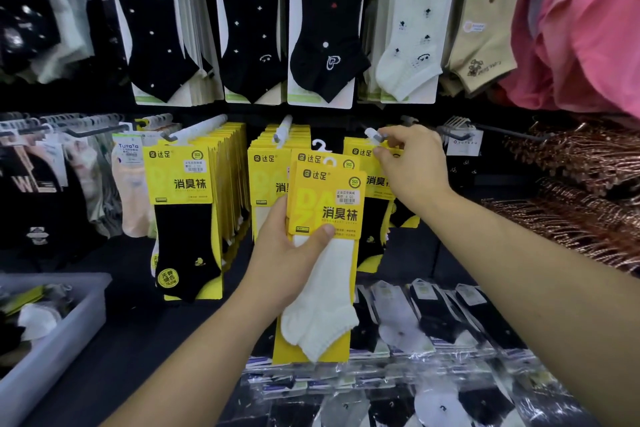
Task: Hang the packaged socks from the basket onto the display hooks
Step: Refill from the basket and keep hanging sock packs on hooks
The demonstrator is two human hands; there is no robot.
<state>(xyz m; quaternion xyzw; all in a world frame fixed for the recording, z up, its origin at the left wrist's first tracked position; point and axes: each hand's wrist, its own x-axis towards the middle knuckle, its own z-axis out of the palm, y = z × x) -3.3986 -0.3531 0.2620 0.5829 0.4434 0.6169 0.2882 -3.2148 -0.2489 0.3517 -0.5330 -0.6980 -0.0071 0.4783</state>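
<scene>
Yellow-carded packs of white socks (pixel 325 218) sit in our left hand (pixel 287 253), thumb pressed across the front card and fingers curled behind, raised before the shop's display wall. Our right hand (pixel 412 166) pinches the white hanger tab (pixel 373 135) of a matching pack of black socks (pixel 370 180) in the right-hand row. More yellow packs crowd the display hooks (pixel 165 137) to the left. A grey plastic basket (pixel 79 319) at lower left holds more socks.
</scene>
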